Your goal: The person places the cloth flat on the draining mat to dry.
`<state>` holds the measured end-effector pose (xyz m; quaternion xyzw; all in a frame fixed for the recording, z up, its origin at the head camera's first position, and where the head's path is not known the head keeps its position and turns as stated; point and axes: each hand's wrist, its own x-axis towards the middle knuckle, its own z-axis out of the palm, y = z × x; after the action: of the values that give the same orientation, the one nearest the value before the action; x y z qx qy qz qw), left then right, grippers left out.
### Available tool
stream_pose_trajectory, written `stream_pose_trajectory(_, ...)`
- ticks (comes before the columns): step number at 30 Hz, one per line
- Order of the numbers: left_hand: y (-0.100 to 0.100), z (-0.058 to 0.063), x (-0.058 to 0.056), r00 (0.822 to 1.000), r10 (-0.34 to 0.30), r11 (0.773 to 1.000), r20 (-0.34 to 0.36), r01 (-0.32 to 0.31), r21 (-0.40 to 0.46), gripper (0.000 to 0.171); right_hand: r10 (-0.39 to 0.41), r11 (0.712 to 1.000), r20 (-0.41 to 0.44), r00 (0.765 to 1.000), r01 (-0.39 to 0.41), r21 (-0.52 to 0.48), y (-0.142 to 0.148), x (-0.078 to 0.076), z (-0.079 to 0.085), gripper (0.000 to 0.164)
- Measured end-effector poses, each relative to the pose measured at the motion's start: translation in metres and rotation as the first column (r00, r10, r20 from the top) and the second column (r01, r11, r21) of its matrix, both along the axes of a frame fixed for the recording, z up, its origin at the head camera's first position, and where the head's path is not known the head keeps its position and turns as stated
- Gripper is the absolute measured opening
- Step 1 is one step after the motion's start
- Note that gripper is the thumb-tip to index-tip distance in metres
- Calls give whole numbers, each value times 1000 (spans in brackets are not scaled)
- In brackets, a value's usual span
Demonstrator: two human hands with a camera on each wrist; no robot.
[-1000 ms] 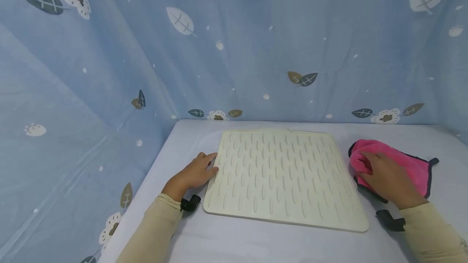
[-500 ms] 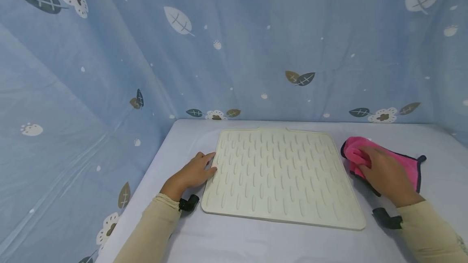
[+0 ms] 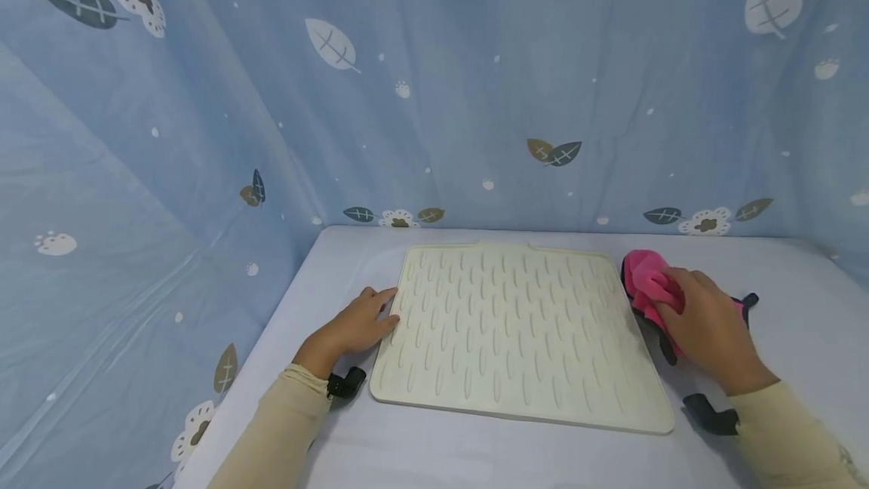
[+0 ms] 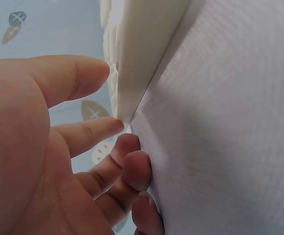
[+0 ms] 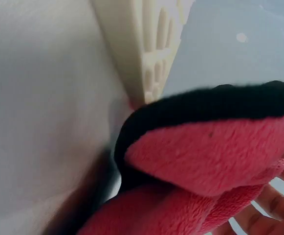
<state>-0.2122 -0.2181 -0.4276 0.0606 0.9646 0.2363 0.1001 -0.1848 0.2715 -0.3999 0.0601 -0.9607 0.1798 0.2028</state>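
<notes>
A cream mat [image 3: 509,330] with rows of raised oval ridges lies flat on the white-covered table. At its left edge rests my left hand [image 3: 353,323], thumb and index finger touching the rim. The left wrist view shows the index fingertip [image 4: 115,125] against the mat's side [image 4: 142,54], with the other fingers loosely bent on the table cover. My right hand [image 3: 713,327] grips a bunched pink cloth [image 3: 645,278] with dark edging, right beside the mat's right edge. In the right wrist view the folded cloth [image 5: 190,152] covers most of that hand's fingers.
White cloth [image 3: 448,451] covers the table. A blue curtain [image 3: 434,119] with leaf and flower prints hangs behind it and along the left side. A black wrist mount [image 3: 709,413] sits at the right wrist, and another black mount [image 3: 348,383] at the left.
My right hand has moved left with the pink cloth, bringing it up to the mat's right edge and bunching it more. The left hand has stayed at the mat's left edge.
</notes>
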Motion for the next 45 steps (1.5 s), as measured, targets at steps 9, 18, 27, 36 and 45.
stream_pose_trajectory(9,0,1,0,1000,-5,1000,5,5,11,62,48,995,-156,987,-61,-80,-13,9,9,60)
stream_pose_trajectory(18,0,2,-1,1000,-8,1000,2,8,4,61,141,974,-292,946,-185,-130,-34,21,15,56)
stream_pose_trajectory(27,1,0,0,1000,1,1000,-2,-1,-1,61,228,948,-315,921,-284,-144,-59,27,17,49)
stream_pose_trajectory(36,1,1,0,1000,4,1000,-15,-4,2,62,292,923,-294,910,-348,-163,-82,21,23,50)
stream_pose_trajectory(45,1,0,0,1000,-4,1000,-17,4,-14,62,332,887,-321,887,-409,-213,-99,14,22,46)
